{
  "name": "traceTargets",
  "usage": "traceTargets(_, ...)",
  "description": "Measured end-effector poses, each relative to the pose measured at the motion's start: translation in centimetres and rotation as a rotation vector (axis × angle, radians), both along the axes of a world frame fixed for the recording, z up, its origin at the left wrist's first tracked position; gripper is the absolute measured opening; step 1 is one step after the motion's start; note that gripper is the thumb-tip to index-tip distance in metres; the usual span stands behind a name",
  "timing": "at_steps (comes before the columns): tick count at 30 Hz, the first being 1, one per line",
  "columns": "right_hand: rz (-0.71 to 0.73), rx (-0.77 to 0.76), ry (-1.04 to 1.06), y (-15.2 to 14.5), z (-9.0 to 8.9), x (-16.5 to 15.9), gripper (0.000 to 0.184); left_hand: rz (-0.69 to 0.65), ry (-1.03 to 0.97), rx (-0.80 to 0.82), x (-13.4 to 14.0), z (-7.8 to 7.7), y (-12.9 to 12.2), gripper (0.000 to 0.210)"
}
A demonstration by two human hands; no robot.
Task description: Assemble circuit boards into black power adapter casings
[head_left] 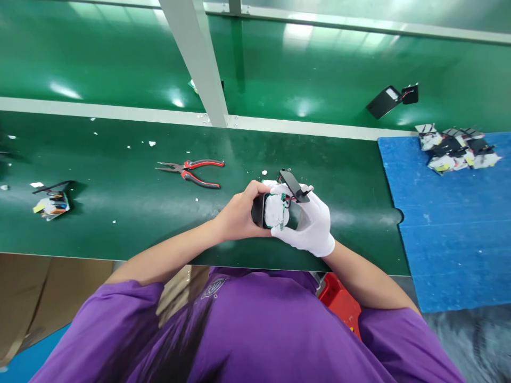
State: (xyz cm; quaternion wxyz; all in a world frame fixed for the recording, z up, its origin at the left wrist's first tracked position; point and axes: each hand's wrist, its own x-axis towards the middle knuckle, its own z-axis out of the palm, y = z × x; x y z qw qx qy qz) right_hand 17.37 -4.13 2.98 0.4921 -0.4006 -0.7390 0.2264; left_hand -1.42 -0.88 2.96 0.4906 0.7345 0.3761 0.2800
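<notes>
Between both hands, above the green bench, is a small electronic unit (275,211) with white padding and green circuit board edges. My bare left hand (242,213) is closed around a black casing (258,210) at the unit's left side. My right hand (311,223), in a white glove, grips the white-padded part with thumb and fingers. A black flat panel (294,185) on thin red and black wires hangs over the gloved fingers. The inside of the casing is hidden. Pliers with red and black handles (199,173) lie on the bench to the left.
At far left lies another wired circuit assembly (52,205), with white scraps around it. A blue mat (455,229) at right carries several similar assemblies (455,149). Behind the bench rail, a black casing with a panel (384,102) lies on green. A white post (199,58) rises at the back.
</notes>
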Motion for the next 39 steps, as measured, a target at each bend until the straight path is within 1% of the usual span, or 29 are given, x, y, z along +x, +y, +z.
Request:
traceTargets(7, 0.019, 0.065, -0.031, 0.2, 0.3, 0.0, 0.054, 0.003, 0.022, 0.079, -0.1, -0.2, -0.1, 0.07)
traceTargets(10, 0.012, 0.071, -0.053, 0.1, 0.3, 0.1, 0.054, -0.005, -0.008, 0.131, -0.2, -0.3, 0.0, 0.07)
traceTargets(14, -0.002, 0.069, -0.082, -0.1, 0.1, 0.3, 0.057, -0.012, 0.006, 0.146, -0.3, -0.3, 0.0, 0.07)
traceTargets(21, 0.035, 0.081, -0.098, -0.2, 0.5, 0.6, 0.059, -0.032, -0.054, 0.191, -0.4, -0.8, -0.2, 0.072)
traceTargets(24, 0.056, 0.118, -0.128, -0.2, 0.9, 0.7, 0.061, -0.042, -0.116, 0.27, -0.4, -1.0, -0.1, 0.071)
traceTargets(26, 0.062, 0.126, -0.146, -0.1, 1.2, 0.7, 0.058, -0.048, -0.166, 0.319, -0.3, -1.1, -0.1, 0.069)
traceTargets(29, 0.082, 0.133, -0.141, -0.1, 1.6, 0.6, 0.056, -0.058, -0.201, 0.35, -0.1, -1.1, -0.1, 0.065)
traceTargets(31, 0.096, 0.137, -0.128, -0.1, 1.8, 0.6, 0.054, -0.063, -0.223, 0.346, 0.0, -1.1, -0.1, 0.062)
traceTargets(34, 0.102, 0.103, -0.136, -0.2, 1.9, 0.7, 0.046, -0.055, -0.253, 0.321, 0.0, -1.2, -0.1, 0.063)
traceTargets(36, 0.103, 0.084, -0.154, -0.2, 1.9, 0.8, 0.043, -0.042, -0.217, 0.287, -0.1, -1.2, -0.2, 0.066)
traceTargets(39, 0.094, 0.098, -0.152, -0.2, 1.9, 0.8, 0.044, -0.03, -0.136, 0.198, -0.1, -1.2, -0.2, 0.069)
